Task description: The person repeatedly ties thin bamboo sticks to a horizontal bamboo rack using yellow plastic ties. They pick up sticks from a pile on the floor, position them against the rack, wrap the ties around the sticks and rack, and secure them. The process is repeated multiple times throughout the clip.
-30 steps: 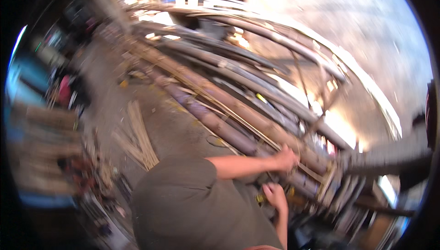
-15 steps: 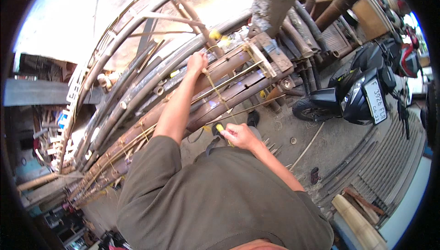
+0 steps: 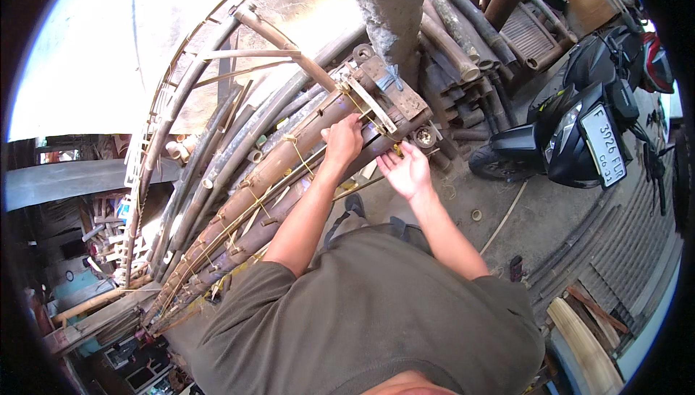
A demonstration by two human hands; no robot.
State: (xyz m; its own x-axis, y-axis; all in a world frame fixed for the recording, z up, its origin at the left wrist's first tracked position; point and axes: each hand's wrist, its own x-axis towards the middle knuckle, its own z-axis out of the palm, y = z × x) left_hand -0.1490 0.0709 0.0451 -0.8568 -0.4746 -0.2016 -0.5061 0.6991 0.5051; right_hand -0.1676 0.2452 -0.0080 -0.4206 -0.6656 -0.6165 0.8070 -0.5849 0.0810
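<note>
Two thick brown bamboo poles (image 3: 278,155) lie side by side, running from lower left to upper right in front of me. Thin yellow cord (image 3: 302,158) is wrapped round them at several spots, with slim bamboo strips (image 3: 274,194) along the gap. My left hand (image 3: 343,140) is closed over the poles near their right end; what its fingers hold is hidden. Just beside the near pole, my right hand (image 3: 408,171) is palm up with fingers spread. A small yellow bundle (image 3: 397,150) shows at its fingertips. A short pale crosspiece (image 3: 371,104) spans the poles' end.
A wooden block (image 3: 402,95) with blue cloth tied on it sits past the pole ends, beside a concrete post (image 3: 387,15). More bamboo (image 3: 452,40) is stacked behind. At right stands a motorcycle (image 3: 572,134). A curved bamboo frame (image 3: 156,120) rises at left.
My left hand has moved right along the poles, toward their end. My right hand has risen from near my waist to the near pole, its fingers now spread. The view has shifted.
</note>
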